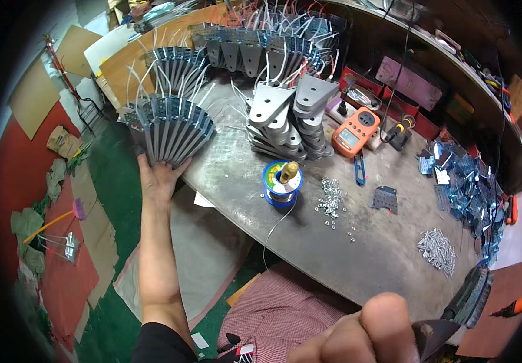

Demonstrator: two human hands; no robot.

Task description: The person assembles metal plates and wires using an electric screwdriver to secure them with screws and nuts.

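Observation:
My left hand (pixel 159 179) reaches out to the table's left edge. Its fingers and thumb clasp the narrow near end of a fanned stack of grey metal plates (pixel 173 130) with bluish perforated tops and white wires. Close to the camera, my right hand (pixel 364 333) is curled closed. A dark flat metal plate (pixel 435 337) with a hole sticks out beside its fingers; the grip itself is mostly hidden. Between the hands, a blue-rimmed solder spool (pixel 281 189) stands on the table, a brass-coloured piece at its top and a strand hanging over the edge.
Stacked grey plates (pixel 270 112) and more wired fans (pixel 249 51) stand behind. An orange meter (pixel 356 131), small nuts (pixel 331 198), a perforated plate (pixel 384 199), screws (pixel 438 251) and a heap of bluish plates (pixel 470 187) lie rightward. A black brush (pixel 476 296) sits near the right corner.

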